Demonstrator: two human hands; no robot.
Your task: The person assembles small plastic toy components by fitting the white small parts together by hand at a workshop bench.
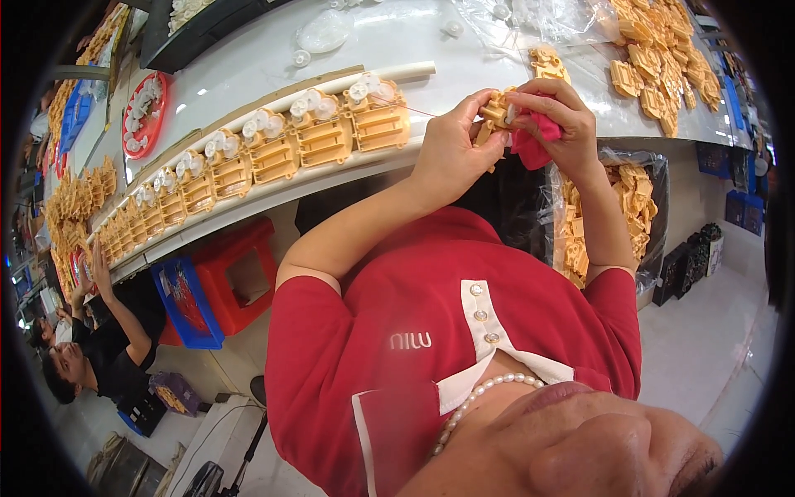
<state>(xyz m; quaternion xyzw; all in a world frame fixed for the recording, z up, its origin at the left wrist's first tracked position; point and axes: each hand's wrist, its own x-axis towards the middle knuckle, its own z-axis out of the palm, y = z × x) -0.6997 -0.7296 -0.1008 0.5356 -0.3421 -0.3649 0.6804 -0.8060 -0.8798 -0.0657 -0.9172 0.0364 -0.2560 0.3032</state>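
Note:
Above the table's near edge, both my hands meet around a small yellow plastic housing [496, 110]. My left hand [461, 142] grips it from the left, fingers closed about its side. From the right, my right hand [565, 124] pinches at the same housing, with a small white piece at its fingertips. A bright pink cloth [537, 147] is bunched under the right fingers. Fingers hide much of the housing. Left of my hands runs a long row of yellow housings [321, 142] topped with white gears [313, 104]. Another yellow housing [547, 65] lies just beyond my right hand.
Loose yellow housings [654, 62] are heaped at the far right. A plastic-lined box [571, 240] of them stands below the table. White parts fill a red tray [147, 116]. Blue [186, 302] and red bins [248, 277] stand below left. Another person [124, 319] works at far left.

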